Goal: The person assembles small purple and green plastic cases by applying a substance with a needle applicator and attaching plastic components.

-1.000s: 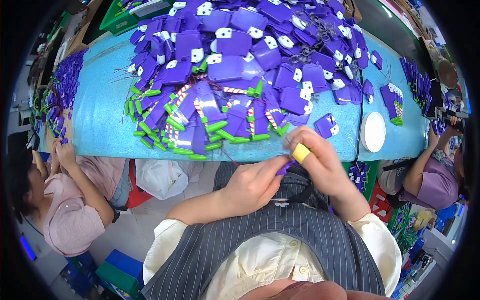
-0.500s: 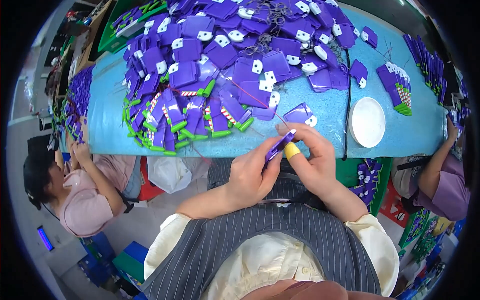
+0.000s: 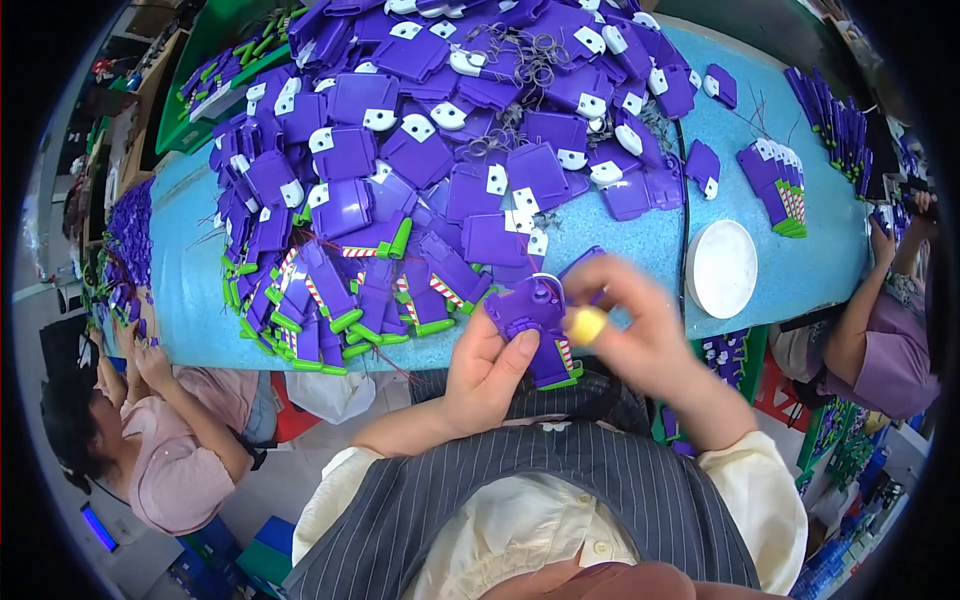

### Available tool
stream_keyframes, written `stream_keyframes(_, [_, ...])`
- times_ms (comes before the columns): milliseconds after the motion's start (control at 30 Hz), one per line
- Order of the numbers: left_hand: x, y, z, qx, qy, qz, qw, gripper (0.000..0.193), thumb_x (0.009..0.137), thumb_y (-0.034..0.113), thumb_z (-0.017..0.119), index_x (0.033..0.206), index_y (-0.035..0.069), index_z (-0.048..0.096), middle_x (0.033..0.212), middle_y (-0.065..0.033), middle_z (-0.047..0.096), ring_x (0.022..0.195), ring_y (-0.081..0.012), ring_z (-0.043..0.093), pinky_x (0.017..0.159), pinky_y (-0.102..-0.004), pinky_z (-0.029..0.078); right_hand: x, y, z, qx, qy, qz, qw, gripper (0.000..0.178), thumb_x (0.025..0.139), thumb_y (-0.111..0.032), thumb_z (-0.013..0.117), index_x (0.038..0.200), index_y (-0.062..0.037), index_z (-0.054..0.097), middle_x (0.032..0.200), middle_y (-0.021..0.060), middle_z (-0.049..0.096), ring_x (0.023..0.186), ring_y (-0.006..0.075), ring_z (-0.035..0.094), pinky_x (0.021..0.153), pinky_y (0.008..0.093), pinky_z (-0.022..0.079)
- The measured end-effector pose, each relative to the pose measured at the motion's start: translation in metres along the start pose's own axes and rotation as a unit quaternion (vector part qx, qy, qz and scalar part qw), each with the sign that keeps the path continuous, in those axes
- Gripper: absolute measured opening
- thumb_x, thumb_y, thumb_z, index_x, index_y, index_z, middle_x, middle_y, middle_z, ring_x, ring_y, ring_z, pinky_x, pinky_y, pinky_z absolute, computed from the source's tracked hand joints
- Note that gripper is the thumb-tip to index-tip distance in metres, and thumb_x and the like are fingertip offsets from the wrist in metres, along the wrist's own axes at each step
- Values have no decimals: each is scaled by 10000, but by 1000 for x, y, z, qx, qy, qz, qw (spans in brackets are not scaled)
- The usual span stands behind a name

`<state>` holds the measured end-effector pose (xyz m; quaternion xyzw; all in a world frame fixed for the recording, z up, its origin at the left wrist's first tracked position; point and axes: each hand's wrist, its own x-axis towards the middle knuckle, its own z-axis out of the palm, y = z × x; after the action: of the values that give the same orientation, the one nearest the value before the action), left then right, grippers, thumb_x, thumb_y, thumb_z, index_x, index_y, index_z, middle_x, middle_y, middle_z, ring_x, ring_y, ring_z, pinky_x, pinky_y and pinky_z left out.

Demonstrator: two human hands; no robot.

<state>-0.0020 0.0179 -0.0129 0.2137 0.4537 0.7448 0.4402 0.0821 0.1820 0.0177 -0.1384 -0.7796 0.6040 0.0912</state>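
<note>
My left hand (image 3: 484, 362) grips a purple plastic part (image 3: 527, 308), a flat piece with a white corner, a red-and-white striped strip and a green end. Its broad face is turned up, with a round recess near the top. My right hand (image 3: 645, 325), a yellow finger cot (image 3: 585, 326) on its thumb, hovers at the right edge of that part. Motion smears its fingers, so I cannot make out whether they pinch anything. Just beyond, on the blue table (image 3: 400, 355), lie finished-looking purple parts with green ends (image 3: 325, 280).
A large heap of purple parts with white corners (image 3: 365, 100) covers the table's far side, with thin wires among them. A white round dish (image 3: 722, 270) stands at right, past a black cable (image 3: 684, 225). Fanned parts (image 3: 777, 185) lie farther right. Co-workers sit left (image 3: 180, 455) and right (image 3: 885, 340).
The purple part, seen edge-on between both hands before, is now turned face up in my left hand. My right hand has drawn slightly away to the right. The view has shifted.
</note>
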Motion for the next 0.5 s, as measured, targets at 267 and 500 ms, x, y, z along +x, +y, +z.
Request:
stream_keyframes(267, [0,7,6,-41,-13,-51,998,327,959,87,407,1268,4,336,1204,-173,519,1052,-239,569,915,-372,462,111,24,-45,-522,180,-169,817,87,671,-92,642,718,-25,613,756,106,522,777,285,523,666,397,438])
stream_keyframes(500, [-15,-2,4,-19,25,-68,997,338,960,103,421,1273,4,340,1190,-171,530,1029,-234,584,885,-337,472,99,30,-51,-516,140,-116,837,70,662,-91,616,711,-42,625,816,114,548,834,293,534,732,410,428])
